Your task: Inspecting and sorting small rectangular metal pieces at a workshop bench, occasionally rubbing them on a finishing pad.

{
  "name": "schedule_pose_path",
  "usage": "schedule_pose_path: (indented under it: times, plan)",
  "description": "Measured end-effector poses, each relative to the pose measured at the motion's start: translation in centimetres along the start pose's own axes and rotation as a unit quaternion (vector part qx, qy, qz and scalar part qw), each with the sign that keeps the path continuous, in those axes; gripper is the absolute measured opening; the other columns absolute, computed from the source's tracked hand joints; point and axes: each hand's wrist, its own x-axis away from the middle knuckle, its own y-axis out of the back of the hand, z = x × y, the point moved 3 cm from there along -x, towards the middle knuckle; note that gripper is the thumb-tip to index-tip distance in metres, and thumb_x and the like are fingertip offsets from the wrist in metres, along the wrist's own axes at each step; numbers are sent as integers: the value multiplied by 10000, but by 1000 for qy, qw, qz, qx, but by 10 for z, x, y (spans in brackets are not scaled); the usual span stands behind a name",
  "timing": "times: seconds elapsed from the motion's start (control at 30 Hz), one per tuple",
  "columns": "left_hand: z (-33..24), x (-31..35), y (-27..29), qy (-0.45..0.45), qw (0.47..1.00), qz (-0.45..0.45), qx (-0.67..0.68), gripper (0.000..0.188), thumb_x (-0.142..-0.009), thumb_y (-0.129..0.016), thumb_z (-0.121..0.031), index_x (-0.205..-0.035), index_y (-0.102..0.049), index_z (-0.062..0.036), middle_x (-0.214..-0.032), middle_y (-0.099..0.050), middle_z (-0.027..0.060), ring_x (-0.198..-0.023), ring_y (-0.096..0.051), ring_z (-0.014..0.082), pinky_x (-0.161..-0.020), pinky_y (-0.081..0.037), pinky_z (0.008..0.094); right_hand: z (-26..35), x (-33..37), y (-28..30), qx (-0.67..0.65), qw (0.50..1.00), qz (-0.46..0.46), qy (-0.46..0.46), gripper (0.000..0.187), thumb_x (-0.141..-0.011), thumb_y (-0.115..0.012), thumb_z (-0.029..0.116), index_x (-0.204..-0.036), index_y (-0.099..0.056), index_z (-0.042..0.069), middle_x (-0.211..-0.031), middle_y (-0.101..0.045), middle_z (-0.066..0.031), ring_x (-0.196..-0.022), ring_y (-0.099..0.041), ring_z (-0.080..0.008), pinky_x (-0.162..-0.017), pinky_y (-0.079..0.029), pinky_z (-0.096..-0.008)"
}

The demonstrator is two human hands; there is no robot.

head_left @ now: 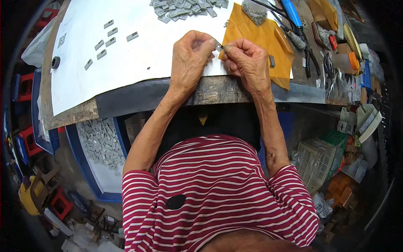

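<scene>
Above the table's near edge, my left hand (189,59) and my right hand (250,63) meet with thumbs and fingers pinched. A small grey piece (218,46) is held between their fingertips; its finer detail is too small to tell. Several grey rectangular blocks with a dark slot, such as this block (132,36), lie spaced out on white paper (147,59) to the left. Beyond my hands is a heap of similar grey blocks (184,9). One more grey block (272,61) rests on yellow-brown paper (241,31) beside my right hand.
A clear bag of small metal parts (255,13) sits at the back right. Near it lie a blue-handled tool (291,12) and black-handled pliers (312,63). A black ring (55,62) is at the left edge. Below the table, a blue tray (94,185) holds many grey blocks.
</scene>
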Motion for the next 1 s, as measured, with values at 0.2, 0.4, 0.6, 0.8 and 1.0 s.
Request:
schedule_pose_path:
  times: [0.2,0.4,0.6,0.8,1.0]
  plan:
    - [0,1,1,11,1000,2,24,212,-780,-589,-153,-867,-564,38,-698,-592,64,-589,-562,87,-513,-435,191,-5,-2,1,-12,1000,-1,-13,124,-810,-604,90,-806,-563,-27,-639,-577,-37,-476,-479,-36,-379,-356,-148]
    - [1,1,2,11,999,5,36,194,-777,-591,-137,-854,-569,39,-667,-592,63,-576,-559,84,-506,-430,190,-6,-4,0,-10,1000,-6,-25,122,-804,-609,80,-800,-551,-27,-631,-565,-39,-477,-479,-44,-380,-361,-155]
    - [4,2,1,25,997,5,70,176,-772,-593,-119,-839,-569,42,-627,-589,67,-547,-551,84,-494,-426,185,-5,-2,-5,-71,997,-16,-10,108,-807,-594,59,-821,-540,-34,-632,-552,-39,-480,-472,-54,-397,-371,-168]
    - [5,1,3,23,996,13,88,162,-771,-588,-104,-828,-566,46,-618,-587,73,-531,-548,84,-472,-424,184,-5,-3,-5,-32,999,15,-2,116,-816,-571,69,-851,-560,-41,-608,-536,-27,-475,-467,-53,-403,-365,-166]
    - [5,1,2,23,996,12,84,165,-761,-598,-105,-821,-567,46,-611,-582,67,-523,-544,83,-463,-421,184,-3,-3,-5,21,999,22,19,98,-818,-556,60,-840,-571,-34,-593,-533,-24,-468,-468,-53,-403,-367,-169]
